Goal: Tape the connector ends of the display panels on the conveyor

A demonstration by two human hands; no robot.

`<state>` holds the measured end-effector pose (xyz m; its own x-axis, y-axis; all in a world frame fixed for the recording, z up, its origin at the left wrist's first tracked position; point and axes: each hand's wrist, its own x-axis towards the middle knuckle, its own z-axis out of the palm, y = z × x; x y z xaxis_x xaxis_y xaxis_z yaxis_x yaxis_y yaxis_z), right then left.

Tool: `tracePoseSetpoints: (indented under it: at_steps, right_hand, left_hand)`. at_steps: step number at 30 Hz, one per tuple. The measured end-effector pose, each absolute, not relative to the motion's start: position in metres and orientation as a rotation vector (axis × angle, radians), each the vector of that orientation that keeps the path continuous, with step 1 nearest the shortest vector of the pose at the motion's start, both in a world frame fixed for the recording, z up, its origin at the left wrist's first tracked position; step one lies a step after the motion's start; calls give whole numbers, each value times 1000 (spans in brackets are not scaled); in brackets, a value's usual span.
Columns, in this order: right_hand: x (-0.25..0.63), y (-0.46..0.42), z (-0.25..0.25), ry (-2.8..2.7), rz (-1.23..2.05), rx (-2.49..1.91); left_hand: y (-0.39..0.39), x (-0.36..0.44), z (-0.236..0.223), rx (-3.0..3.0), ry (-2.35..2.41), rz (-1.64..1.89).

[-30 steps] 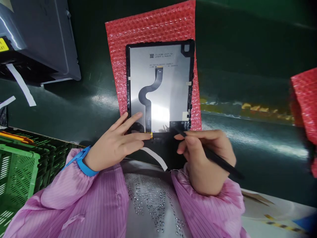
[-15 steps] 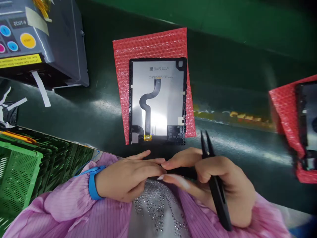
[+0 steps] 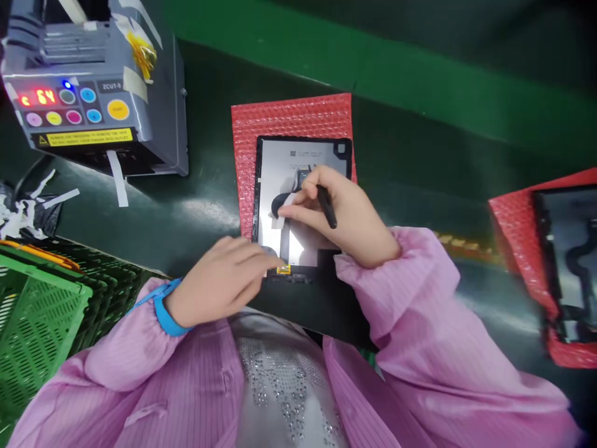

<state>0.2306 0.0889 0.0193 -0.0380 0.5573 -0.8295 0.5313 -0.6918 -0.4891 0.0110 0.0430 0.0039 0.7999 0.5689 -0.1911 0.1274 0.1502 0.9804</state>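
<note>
A tablet screen panel (image 3: 280, 163) lies back-side up on a red bubble-wrap sheet (image 3: 291, 118), with a black flex cable (image 3: 278, 204) curving down its silver back. My right hand (image 3: 342, 214) rests on the panel's middle, holding black tweezers (image 3: 326, 205) and pinching a strip of white tape (image 3: 284, 208) against the cable. My left hand (image 3: 224, 280) lies at the panel's near left corner, fingers stretched toward the gold connector (image 3: 283, 269); it is blurred by motion.
A grey tape dispenser machine (image 3: 100, 93) with coloured buttons stands at the far left, a tape strip hanging from its outlet. Green crates (image 3: 41, 305) sit at the near left. Another panel on red bubble wrap (image 3: 555, 261) lies at the right.
My right hand has gone from the near edge up onto the panel's middle with a tape strip. My left hand has moved forward to the panel's near corner. The view has tilted up.
</note>
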Motion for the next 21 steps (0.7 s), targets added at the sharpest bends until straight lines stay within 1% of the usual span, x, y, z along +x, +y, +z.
tracePoseSetpoints:
  at_steps: [3,7,11,16,18,21]
  right_hand:
    - [229,87,11,-1220,1922,-2147]
    - [229,84,12,-1263,1931,-2140]
    - [230,79,7,-1376,1845,-2205]
    - [234,95,-18,-1507,1592,-2270]
    - [242,108,-26,-1582,1394,-2359]
    - [267,120,-17,-1560,1018,-2564]
  left_hand:
    - [47,15,-11,1692,716,252]
    - [46,25,-21,1843,765,191]
    - [44,30,-24,1955,790,122]
    - [43,28,-24,1981,797,169]
    - [42,27,-23,1949,773,280]
    - [40,31,-21,1900,517,460]
